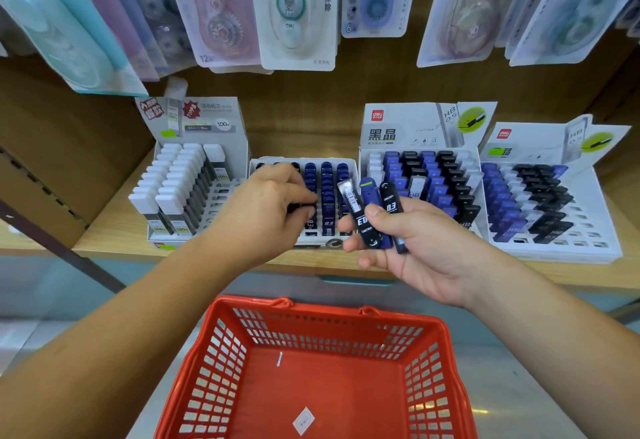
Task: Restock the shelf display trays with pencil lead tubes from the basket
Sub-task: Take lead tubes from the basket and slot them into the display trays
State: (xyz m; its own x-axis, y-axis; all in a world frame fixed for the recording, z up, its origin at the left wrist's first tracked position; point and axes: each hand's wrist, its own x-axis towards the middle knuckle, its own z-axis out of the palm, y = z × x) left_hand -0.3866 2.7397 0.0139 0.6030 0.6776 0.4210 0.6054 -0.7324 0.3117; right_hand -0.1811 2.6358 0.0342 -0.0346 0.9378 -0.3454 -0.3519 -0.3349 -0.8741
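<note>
Restocking looks close to done at a stationery shelf. At 6 o'clock the red basket (322,311) sits below the arms with no tubes in view inside it, only a white slip (304,419) and a pale scrap (279,359) on its floor. Beyond it, toward 4 o'clock of centre, the right grip (408,248) is curled round a fan of about three black and blue tubes (363,220), thumb laid across them, above the shelf (104,248) edge. At 9 o'clock of centre the left grip (273,206) bends down over the middle tray (350,168), fingertips pinched on what looks like one dark tube (300,209); the fingers cover most of it and the slot it is bound for. That tray's right-hand rows stand full of blue caps, while its left rows lie under the hand and cannot be counted. On this showing the basket is emptied, and what remains is the handful in the right grip. Farther back, the left tray (225,192) at 10 o'clock shows open slots on its right side, and the two right trays (367,161) (588,230) toward 2 and 3 o'clock show gaps along their fronts; whether those take the same tubes cannot be told. At 12 o'clock, hanging tape packs (294,8) are blurred and cut off by the frame.
</note>
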